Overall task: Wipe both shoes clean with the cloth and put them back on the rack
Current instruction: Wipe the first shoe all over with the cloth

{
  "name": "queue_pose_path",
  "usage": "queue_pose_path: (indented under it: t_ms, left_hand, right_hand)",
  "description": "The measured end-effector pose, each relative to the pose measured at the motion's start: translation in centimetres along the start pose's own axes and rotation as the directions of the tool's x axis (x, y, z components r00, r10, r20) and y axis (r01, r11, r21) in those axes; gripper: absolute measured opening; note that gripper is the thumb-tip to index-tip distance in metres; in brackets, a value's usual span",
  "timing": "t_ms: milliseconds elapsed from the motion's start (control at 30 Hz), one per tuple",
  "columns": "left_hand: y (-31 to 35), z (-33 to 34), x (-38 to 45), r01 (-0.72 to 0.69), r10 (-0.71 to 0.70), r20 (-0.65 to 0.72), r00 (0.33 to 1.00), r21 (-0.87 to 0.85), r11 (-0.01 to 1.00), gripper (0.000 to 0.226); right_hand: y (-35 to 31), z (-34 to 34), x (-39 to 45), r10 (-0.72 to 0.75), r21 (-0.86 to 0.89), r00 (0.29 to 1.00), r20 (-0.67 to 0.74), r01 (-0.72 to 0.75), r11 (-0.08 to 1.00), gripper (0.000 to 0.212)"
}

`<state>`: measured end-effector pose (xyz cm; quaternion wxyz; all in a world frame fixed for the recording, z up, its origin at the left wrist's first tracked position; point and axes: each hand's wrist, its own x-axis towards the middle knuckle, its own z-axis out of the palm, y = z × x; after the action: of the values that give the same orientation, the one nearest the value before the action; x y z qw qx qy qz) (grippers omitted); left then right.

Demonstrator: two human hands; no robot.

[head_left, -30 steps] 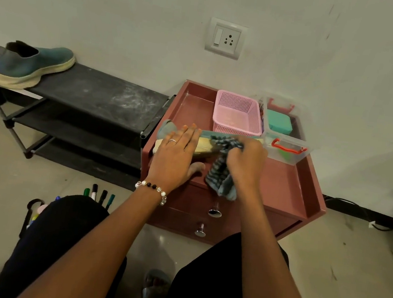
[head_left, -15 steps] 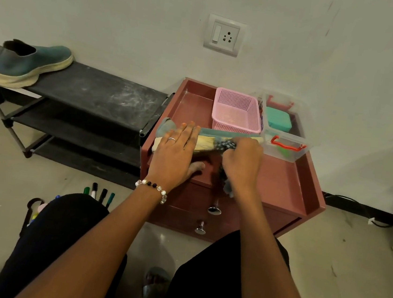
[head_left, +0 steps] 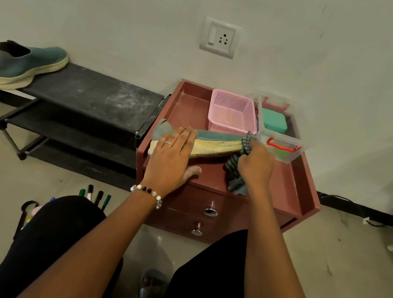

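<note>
A teal shoe with a cream sole (head_left: 215, 145) lies on its side on top of the maroon drawer cabinet (head_left: 289, 184). My left hand (head_left: 171, 157) lies over its heel end, fingers on the shoe and thumb on the cabinet top. My right hand (head_left: 254, 165) grips a bunched dark striped cloth (head_left: 235, 175) and holds it against the shoe's toe end. The matching teal shoe (head_left: 21, 65) stands upright at the left end of the black rack's top shelf (head_left: 94, 90).
A pink mesh basket (head_left: 231, 111) and a clear plastic box with red handles (head_left: 282, 139) stand behind the shoe on the cabinet. Several markers (head_left: 94, 195) stick up by my left knee. Cables (head_left: 378, 216) run along the wall at right.
My right hand has carried the cloth rightward along the sole, from the shoe's middle to its toe. My left hand has stayed on the heel end.
</note>
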<state>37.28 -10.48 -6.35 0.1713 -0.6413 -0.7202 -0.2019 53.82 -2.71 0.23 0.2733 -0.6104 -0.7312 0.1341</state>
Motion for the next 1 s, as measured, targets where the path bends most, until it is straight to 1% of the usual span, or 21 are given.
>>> queue_pose_path:
  t_ms: [67, 100, 133, 167, 200, 267, 300, 333, 367, 467, 533, 633, 700, 767, 867, 933, 1000]
  left_hand:
    - [0.1, 0.0, -0.1, -0.002, 0.002, 0.0, 1.0, 0.002, 1.0, 0.09]
    - [0.2, -0.1, -0.1, -0.003, 0.003, 0.004, 1.0, 0.001, 1.0, 0.09]
    - [0.2, -0.1, -0.2, -0.005, 0.005, 0.009, 1.0, -0.002, 1.0, 0.09]
    - [0.2, -0.2, -0.3, -0.01, 0.01, 0.017, 1.0, -0.005, 1.0, 0.09]
    - [0.2, -0.2, -0.4, -0.015, 0.015, 0.029, 0.999, -0.004, 1.0, 0.09]
    - [0.2, -0.3, -0.6, -0.024, 0.024, 0.051, 0.998, 0.003, 1.0, 0.09]
    - [0.2, -0.2, -0.7, -0.026, 0.026, 0.054, 0.998, 0.007, 1.0, 0.09]
    - [0.3, -0.3, -0.7, -0.026, 0.025, 0.057, 0.998, 0.009, 1.0, 0.091]
    - [0.3, -0.3, -0.7, -0.025, 0.024, 0.061, 0.998, 0.01, 1.0, 0.091]
    - [0.3, -0.5, -0.5, -0.021, 0.02, 0.075, 0.997, 0.007, 1.0, 0.09]
    - [0.3, -0.5, -0.4, -0.025, 0.024, 0.084, 0.996, 0.007, 1.0, 0.089]
    - [0.2, -0.4, -0.5, -0.039, 0.04, 0.09, 0.995, -0.007, 0.999, 0.086]
    - [0.0, -0.5, -0.6, -0.066, 0.07, 0.1, 0.992, -0.042, 0.997, 0.079]
    - [0.0, -0.4, -0.9, -0.129, 0.142, 0.133, 0.981, -0.103, 0.986, 0.069]
    - [0.2, 0.5, -1.7, -0.235, 0.267, 0.173, 0.948, -0.183, 0.955, 0.055]
    - [0.2, 0.8, -1.9, -0.234, 0.272, 0.185, 0.944, -0.206, 0.95, 0.053]
    - [0.3, 0.8, -1.5, -0.206, 0.244, 0.154, 0.958, -0.224, 0.953, 0.052]
  right_hand:
    - [-0.8, -0.4, -1.1, -0.064, -0.043, 0.998, 0.008, 0.064, 0.997, 0.043]
    - [-1.1, -0.5, -1.5, -0.104, -0.036, 0.994, 0.012, 0.105, 0.994, 0.044]
    - [-1.4, -0.6, -1.9, -0.132, -0.003, 0.991, 0.012, 0.132, 0.991, 0.046]
    - [-1.5, -0.8, -2.0, -0.124, 0.066, 0.992, -0.004, 0.124, 0.99, 0.047]
    - [-1.4, -0.9, -1.8, -0.075, 0.146, 0.996, -0.04, 0.08, 0.986, 0.047]
    - [-0.8, -1.4, -0.8, 0.084, 0.291, 0.982, -0.171, -0.031, 0.956, 0.044]
    - [-0.5, -1.6, -0.3, 0.159, 0.323, 0.958, -0.239, -0.075, 0.943, 0.042]
    - [-0.2, -1.7, 0.2, 0.2, 0.324, 0.941, -0.274, -0.106, 0.94, 0.041]
    - [0.0, -1.7, 0.5, 0.202, 0.299, 0.942, -0.27, -0.117, 0.947, 0.042]
    - [-0.2, -0.5, 0.6, 0.075, 0.127, 0.993, -0.093, -0.062, 0.99, 0.048]
    - [-0.7, 0.3, 0.1, 0.035, 0.043, 0.998, -0.054, -0.033, 0.999, 0.042]
    - [-1.4, 0.5, -1.0, 0.007, -0.009, 0.999, -0.043, -0.008, 1.0, 0.03]
    - [-2.0, 0.1, -1.7, 0.012, 0.033, 1.0, -0.016, -0.012, 0.999, 0.031]
    - [-2.6, -0.5, -2.0, 0.072, 0.174, 0.997, -0.004, -0.07, 0.982, 0.032]
    - [-2.3, -1.5, -1.8, 0.221, 0.324, 0.973, -0.06, -0.191, 0.927, 0.027]
    - [-1.6, -2.4, -1.7, 0.348, 0.411, 0.93, -0.115, -0.275, 0.869, 0.022]
    - [-0.7, -3.2, -1.6, 0.433, 0.475, 0.883, -0.181, -0.307, 0.825, 0.023]
